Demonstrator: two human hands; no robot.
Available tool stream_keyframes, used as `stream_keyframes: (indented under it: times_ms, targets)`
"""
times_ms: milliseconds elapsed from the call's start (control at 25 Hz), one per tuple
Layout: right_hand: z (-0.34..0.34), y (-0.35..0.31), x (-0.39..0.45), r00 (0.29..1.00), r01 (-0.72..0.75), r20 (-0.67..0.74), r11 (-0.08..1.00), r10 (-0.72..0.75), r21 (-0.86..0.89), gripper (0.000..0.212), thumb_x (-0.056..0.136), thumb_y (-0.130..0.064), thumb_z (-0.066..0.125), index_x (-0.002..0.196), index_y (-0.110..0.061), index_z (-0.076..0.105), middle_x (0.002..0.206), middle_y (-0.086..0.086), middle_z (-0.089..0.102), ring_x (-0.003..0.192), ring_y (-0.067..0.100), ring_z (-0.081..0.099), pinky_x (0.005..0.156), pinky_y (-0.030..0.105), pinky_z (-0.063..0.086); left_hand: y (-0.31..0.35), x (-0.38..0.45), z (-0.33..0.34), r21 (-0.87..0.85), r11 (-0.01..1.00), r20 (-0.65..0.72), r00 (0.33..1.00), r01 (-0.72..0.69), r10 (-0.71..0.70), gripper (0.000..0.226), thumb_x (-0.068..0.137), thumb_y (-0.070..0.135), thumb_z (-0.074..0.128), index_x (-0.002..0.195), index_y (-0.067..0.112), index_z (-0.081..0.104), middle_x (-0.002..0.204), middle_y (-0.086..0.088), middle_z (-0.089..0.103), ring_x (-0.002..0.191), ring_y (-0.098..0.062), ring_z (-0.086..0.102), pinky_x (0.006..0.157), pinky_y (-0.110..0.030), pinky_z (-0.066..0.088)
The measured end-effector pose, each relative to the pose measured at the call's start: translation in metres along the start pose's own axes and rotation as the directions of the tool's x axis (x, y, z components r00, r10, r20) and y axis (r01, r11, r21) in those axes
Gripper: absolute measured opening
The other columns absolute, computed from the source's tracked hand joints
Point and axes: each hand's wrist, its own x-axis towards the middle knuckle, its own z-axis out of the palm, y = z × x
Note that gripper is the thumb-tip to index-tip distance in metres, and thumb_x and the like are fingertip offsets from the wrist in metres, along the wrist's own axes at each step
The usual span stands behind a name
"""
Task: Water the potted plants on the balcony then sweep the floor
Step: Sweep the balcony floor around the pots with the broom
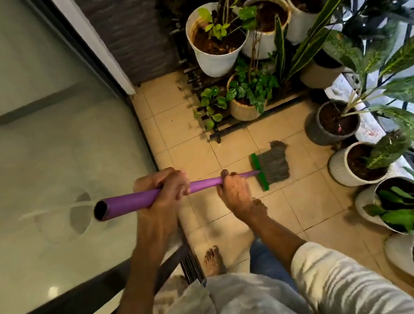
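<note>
From the head camera, a broom (271,166) lay at the middle of the scene, its grey bristles resting on the tan tiled floor (290,197) and its green head joined to a purple handle (130,200) that ran back toward the viewer. The left hand (162,189) was wrapped round the handle near its open upper end, fingers curled tight over it. The right hand (235,190) gripped the handle lower down, just behind the green head, fingers closed about the shaft. Beyond the broom, potted plants stood on a dark slatted rack (212,131), among them a white pot (216,41) and a woven pot (243,100). To the right of the broom, a grey pot (330,124) and a ribbed white pot (353,164) stood on the floor along the railing. To the left of the broom ran a glass sliding door (30,132). Nearer than the broom, a bare foot (213,261) rested on the floor.
</note>
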Motion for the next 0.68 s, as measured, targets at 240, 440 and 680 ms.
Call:
stream_keyframes:
  times_ms: [240, 440, 680]
  targets:
    - [0.055, -0.153, -0.059, 0.98, 0.093, 0.163, 0.989, -0.111, 0.112, 0.035, 0.102, -0.037, 0.056, 0.122, -0.012, 0.069, 0.109, 0.016, 0.072, 0.103, 0.037, 0.069, 0.087, 0.042, 0.052, 0.041, -0.052, -0.093, -0.01, 1.0, -0.215, 0.977, -0.001, -0.001, 0.039, 0.082, 0.032, 0.069, 0.046, 0.026, 0.055, 0.044, 0.012, 0.043, 0.046, -0.009, 0.045, 0.062, -0.033, 0.044]
    - [0.05, -0.184, -0.09, 0.971, 0.015, 0.227, 0.965, -0.076, 0.26, 0.033, 0.1, -0.032, 0.062, 0.12, -0.01, 0.075, 0.111, 0.02, 0.075, 0.105, 0.039, 0.07, 0.088, 0.04, 0.055, 0.054, -0.083, -0.087, 0.015, 0.99, -0.211, 0.967, -0.141, 0.142, 0.025, 0.084, 0.017, 0.063, 0.059, 0.016, 0.058, 0.045, 0.009, 0.049, 0.046, -0.006, 0.05, 0.057, -0.024, 0.051]
    - [0.038, -0.073, -0.105, 0.982, -0.068, 0.177, 0.997, 0.059, 0.042, 0.035, 0.108, -0.031, 0.05, 0.126, -0.004, 0.061, 0.124, 0.021, 0.062, 0.117, 0.037, 0.058, 0.099, 0.044, 0.042, 0.005, -0.089, -0.039, -0.042, 0.999, 0.025, 1.0, -0.009, 0.01, 0.047, 0.087, 0.02, 0.054, 0.04, 0.023, 0.054, 0.041, 0.009, 0.046, 0.045, -0.006, 0.051, 0.082, -0.022, 0.056]
